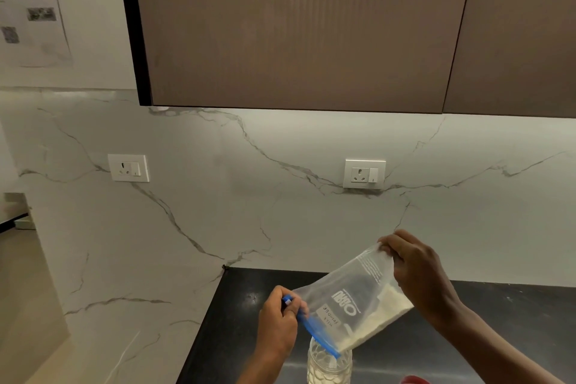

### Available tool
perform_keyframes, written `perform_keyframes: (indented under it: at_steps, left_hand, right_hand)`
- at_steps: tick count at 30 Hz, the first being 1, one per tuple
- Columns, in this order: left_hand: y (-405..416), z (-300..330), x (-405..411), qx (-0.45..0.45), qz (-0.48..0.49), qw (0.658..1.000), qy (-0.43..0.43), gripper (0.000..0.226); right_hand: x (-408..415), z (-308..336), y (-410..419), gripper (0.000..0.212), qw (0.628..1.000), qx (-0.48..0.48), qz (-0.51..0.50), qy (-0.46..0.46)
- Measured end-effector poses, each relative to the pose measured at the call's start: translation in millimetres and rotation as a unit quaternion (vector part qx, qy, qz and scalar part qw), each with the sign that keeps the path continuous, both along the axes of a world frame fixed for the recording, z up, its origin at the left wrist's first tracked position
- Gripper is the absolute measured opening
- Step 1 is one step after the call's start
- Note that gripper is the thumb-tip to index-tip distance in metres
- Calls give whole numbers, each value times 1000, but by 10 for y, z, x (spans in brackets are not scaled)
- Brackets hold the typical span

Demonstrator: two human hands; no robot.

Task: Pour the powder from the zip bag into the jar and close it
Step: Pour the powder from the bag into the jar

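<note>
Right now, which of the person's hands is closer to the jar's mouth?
The left hand. It pinches the zip bag's blue zip end just up and left of the jar. The right hand grips the bag's raised bottom corner, well above and right of it.

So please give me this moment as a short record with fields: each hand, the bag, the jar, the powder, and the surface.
left hand: pinches the blue zip end of the bag
right hand: holds the bag's upper corner
bag: clear, tilted, mouth down over the jar
powder: white, along the bag's lower side
jar: clear, upright, open, some powder inside
counter: dark
red thing: at bottom edge, possibly the lid, cannot tell
</note>
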State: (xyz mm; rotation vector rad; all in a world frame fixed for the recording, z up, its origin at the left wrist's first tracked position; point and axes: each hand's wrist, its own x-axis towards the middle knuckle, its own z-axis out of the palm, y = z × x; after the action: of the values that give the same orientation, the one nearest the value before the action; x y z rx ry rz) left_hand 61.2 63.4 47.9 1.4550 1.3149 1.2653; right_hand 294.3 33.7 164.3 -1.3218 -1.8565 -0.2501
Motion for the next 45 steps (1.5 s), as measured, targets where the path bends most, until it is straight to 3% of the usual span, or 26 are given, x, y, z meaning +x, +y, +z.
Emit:
perform_keyframes:
  at_steps: [45]
  left_hand:
    - [-79,73,-6,-4,9,1000,-4,13]
  right_hand:
    - [-58,129,-29,22,995,-14,-72,-73]
